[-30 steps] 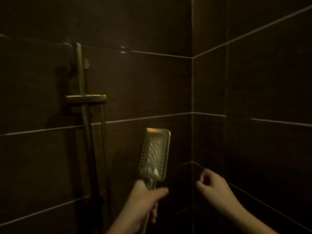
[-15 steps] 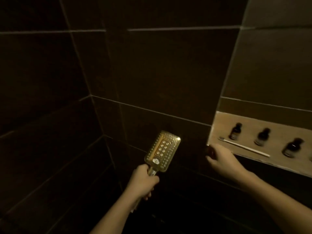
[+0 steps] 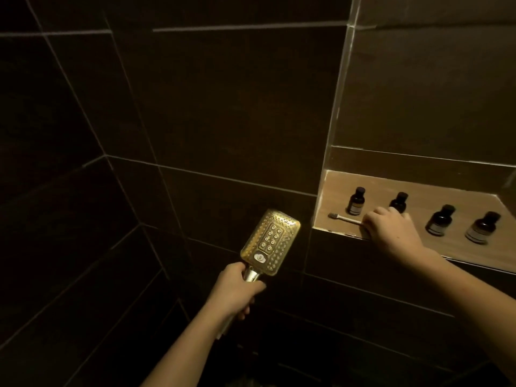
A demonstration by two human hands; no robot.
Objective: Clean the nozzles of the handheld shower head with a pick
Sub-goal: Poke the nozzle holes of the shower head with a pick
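The left hand (image 3: 237,291) is wrapped around the handle of the shower head (image 3: 270,241), holding it up in front of the dark tiled wall with the nozzle face turned toward the person. It looks like rigid metal, probably with some weight to it and likely slick if wet, so a full fist low on the handle seems the sensible hold; that leaves the whole face bare for working on. Its long axis runs from the handle at lower left up to the flat rectangular head at upper right, tilted a little off upright. The pick (image 3: 344,218) lies flat on the floor of the wall niche (image 3: 321,219), a thin pale stick with its small bristly tip pointing left and its shaft running right. It looks light and slender, perhaps a bit bendy, best pinched near the far end from the tip. The right hand (image 3: 391,233) rests curled over that end; whether its fingers have actually closed on it I cannot tell. Four small dark bottles (image 3: 356,201) stand behind it.
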